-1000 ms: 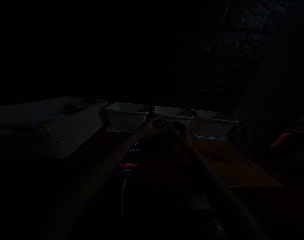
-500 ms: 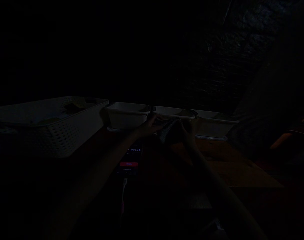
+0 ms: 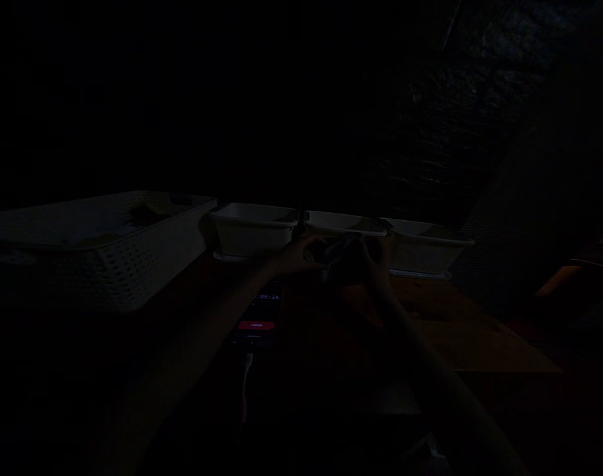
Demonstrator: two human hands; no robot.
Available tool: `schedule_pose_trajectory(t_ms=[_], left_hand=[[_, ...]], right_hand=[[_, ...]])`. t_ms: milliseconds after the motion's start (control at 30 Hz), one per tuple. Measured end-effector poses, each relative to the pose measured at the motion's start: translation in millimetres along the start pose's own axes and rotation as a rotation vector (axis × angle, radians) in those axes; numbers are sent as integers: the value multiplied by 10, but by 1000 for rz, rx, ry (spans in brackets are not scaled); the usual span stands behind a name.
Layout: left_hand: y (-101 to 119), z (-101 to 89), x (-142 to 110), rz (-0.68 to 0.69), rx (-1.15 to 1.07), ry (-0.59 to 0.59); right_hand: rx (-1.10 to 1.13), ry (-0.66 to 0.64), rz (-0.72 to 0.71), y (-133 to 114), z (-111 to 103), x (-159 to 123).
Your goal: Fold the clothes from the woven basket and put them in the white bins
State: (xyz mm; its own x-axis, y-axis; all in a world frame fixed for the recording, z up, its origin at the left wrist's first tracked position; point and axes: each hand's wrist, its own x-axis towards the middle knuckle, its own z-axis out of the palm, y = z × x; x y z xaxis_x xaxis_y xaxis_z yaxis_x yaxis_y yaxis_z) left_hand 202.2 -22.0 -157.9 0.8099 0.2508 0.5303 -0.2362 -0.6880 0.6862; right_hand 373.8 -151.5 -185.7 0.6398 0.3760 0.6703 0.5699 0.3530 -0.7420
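The scene is very dark. A piece of dark grey cloth (image 3: 342, 252), perhaps knitted, is bunched between my two hands above the table. My left hand (image 3: 304, 254) is curled at its left side, thumb and fingers gripping the edge. On the opposite side my right hand (image 3: 375, 260) is closed on the cloth, its fingers partly lost in shadow. Just behind the cloth stands a white middle bin (image 3: 346, 222), its front mostly covered by the hands and cloth.
A large white perforated basket (image 3: 175, 248) with some items inside stands at left. White bins flank the middle one, a left bin (image 3: 256, 235) and a right bin (image 3: 425, 254). A phone (image 3: 259, 317) showing a timer lies on the wooden table (image 3: 460, 324), its white cable (image 3: 246, 377) running forward.
The cloth, which hung down in a pointed fold, is now more bunched up between the hands. My left hand has shifted slightly and its fingers are more curled.
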Motion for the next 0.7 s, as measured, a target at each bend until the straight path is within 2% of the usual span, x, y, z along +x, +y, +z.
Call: schedule_pose_trajectory(t_ms=[67,233,400,633,700], left_hand=[[-71,-6,37,-44,-38,63],[-170,-59,117,-157,-222,103],[-113,-73,117,-109,-301,185],[-134,-94,142,-62,-209,344],[-158,-92,151,-54,-220,350]], right_hand=[[22,-7,11,11,-3,3],[39,-13,32,26,-13,8],[92,-68,42,4,-2,-8],[16,-141,19,88,18,-7],[-13,-150,25,107,16,-2]])
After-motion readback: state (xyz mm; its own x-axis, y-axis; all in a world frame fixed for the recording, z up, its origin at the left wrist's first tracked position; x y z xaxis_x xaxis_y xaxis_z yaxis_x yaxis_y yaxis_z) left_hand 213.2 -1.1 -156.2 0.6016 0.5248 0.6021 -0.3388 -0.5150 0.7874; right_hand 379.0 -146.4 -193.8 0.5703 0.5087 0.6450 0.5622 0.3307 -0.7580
